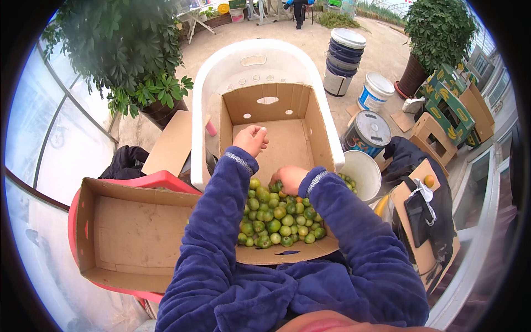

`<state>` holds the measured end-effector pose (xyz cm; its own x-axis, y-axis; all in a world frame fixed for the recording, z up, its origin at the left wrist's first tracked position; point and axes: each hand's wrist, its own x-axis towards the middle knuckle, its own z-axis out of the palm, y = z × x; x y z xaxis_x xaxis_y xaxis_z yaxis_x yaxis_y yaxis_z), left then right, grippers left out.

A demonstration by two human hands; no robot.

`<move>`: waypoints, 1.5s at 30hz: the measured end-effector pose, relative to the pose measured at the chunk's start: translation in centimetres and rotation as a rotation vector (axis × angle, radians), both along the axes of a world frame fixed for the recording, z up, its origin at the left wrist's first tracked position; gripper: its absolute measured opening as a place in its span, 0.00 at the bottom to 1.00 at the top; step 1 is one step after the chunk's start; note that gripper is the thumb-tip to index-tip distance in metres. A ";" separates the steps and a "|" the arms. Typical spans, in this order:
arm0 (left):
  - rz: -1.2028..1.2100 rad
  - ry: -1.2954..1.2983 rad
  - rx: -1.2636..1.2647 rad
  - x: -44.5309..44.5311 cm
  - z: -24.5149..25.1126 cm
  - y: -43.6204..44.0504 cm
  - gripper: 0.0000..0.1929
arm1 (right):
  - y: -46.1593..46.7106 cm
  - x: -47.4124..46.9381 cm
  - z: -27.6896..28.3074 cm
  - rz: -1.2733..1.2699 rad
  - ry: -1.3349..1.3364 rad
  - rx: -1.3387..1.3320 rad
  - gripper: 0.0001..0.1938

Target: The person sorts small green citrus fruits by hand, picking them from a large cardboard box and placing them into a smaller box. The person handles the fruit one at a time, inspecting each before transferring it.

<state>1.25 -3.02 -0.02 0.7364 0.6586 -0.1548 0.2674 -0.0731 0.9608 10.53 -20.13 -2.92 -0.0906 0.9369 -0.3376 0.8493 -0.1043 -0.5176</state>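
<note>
My left hand [251, 140] hovers over the bare cardboard box [265, 94] set in a white plastic chair [259, 47]. Its fingers are curled in, and nothing shows between them. My right hand [291, 179] reaches down to the far edge of a heap of small green tomatoes [282, 216], its fingertips around a dark green tomato [275, 186]. A few fruits in the heap are tinged orange. They lie in a second cardboard box [286, 258] right before my body, partly covered by my sleeves.
Left of me, another cardboard box [137, 232] rests on a red chair [161, 179]. To the right stand a white bucket [369, 170] with green tomatoes inside, lidded pails [367, 130] and stacked buckets [344, 58]. A seated person [298, 10] appears far back.
</note>
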 end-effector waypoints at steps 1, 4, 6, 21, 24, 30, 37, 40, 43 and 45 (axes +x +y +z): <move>-0.007 0.004 0.011 -0.1 0.0 -0.1 0.17 | -0.1 -0.2 0.3 -0.018 0.007 -0.048 0.21; -0.019 -0.011 0.028 -0.3 0.2 -0.2 0.16 | -0.3 -0.4 0.4 -0.045 0.037 -0.003 0.21; -0.024 -0.059 0.022 -0.5 0.5 -0.1 0.16 | 0.0 -0.3 -0.1 -0.118 0.051 0.159 0.20; 0.593 0.177 0.208 -32.2 -11.1 3.1 0.16 | 0.3 0.0 0.3 -0.207 0.243 0.318 0.16; 0.401 0.979 0.356 -41.4 -21.2 0.8 0.20 | 0.3 -0.3 0.5 -0.189 0.247 0.333 0.16; -0.254 1.341 0.201 -44.7 -27.1 -3.1 0.19 | 0.1 -0.3 1.4 -0.166 0.221 0.361 0.14; -0.191 1.301 0.175 -43.0 -26.0 -2.3 0.19 | 0.2 0.0 0.6 -0.173 0.223 0.377 0.15; -0.181 1.295 0.171 -42.9 -25.6 -2.2 0.20 | 0.1 -0.3 1.2 -0.181 0.244 0.358 0.15; -0.190 1.296 0.175 -42.8 -26.0 -1.6 0.20 | -0.2 -0.2 1.1 -0.215 0.275 0.333 0.15; -0.196 1.298 0.174 -42.7 -26.0 -1.4 0.20 | -0.2 -0.2 1.2 -0.215 0.263 0.329 0.15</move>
<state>-41.42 -4.46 -26.05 0.2034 0.6418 -0.7394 0.9502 -0.3115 -0.0090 10.37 -20.32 -1.76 0.0744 0.9972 -0.0111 0.6620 -0.0578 -0.7473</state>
